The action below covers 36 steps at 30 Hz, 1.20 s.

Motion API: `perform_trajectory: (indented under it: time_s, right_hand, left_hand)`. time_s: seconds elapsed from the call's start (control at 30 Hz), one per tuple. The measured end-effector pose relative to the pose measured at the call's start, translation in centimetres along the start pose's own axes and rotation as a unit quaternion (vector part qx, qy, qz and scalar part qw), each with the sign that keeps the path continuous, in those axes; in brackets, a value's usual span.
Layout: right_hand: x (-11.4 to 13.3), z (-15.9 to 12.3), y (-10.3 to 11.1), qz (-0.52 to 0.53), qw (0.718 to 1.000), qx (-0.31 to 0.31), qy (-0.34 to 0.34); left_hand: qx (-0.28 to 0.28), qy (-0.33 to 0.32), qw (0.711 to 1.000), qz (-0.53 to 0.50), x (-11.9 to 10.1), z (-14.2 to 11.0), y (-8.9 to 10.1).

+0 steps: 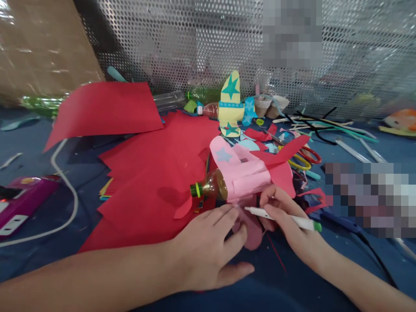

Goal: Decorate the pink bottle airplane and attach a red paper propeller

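Observation:
A plastic bottle [214, 185] with a green cap lies on its side, wrapped in pink paper [248, 177] with pink fins, one bearing a blue star [223, 154]. Red paper fins [284, 169] stick out at its right end. My right hand [286, 216] grips a white pen [300, 222] with a green end, its tip pointing left at the lower pink fin [251, 232]. Resting palm down beside that fin, my left hand [211, 247] has its fingers spread and its fingertips on or near the pink paper. Nothing shows in its grasp.
Red paper sheets [156, 173] are piled to the left. Behind stands a yellow paper shape with green stars [230, 104]. Scissors with red and yellow handles [300, 160] lie among scraps at right. A purple power strip [29, 201], white cable [76, 197] and blue glue gun [341, 223] flank the work.

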State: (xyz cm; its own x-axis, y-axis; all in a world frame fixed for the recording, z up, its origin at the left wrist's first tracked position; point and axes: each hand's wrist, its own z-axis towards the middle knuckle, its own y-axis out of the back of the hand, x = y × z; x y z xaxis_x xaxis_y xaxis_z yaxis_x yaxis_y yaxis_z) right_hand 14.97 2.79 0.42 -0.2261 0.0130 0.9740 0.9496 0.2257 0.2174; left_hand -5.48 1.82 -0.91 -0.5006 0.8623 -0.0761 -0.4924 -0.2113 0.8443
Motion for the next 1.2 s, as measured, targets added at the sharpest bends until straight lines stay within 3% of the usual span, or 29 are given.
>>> perform_trajectory:
  time_s: [0.23, 0.53, 1.2]
  right_hand:
    - [-0.42, -0.80, -0.16, -0.079, 0.996, -0.041, 0.009]
    - [-0.79, -0.66, 0.05, -0.074, 0.997, 0.004, -0.011]
    - [0.17, -0.34, -0.07, -0.082, 0.996, 0.011, -0.032]
  left_hand:
    - [0.031, 0.018, 0.999, -0.020, -0.02, -0.37, -0.14]
    - [0.043, 0.006, 0.999, 0.013, -0.23, -0.06, 0.44]
    - [0.039, -0.002, 0.999, 0.018, 0.01, 0.29, 0.51]
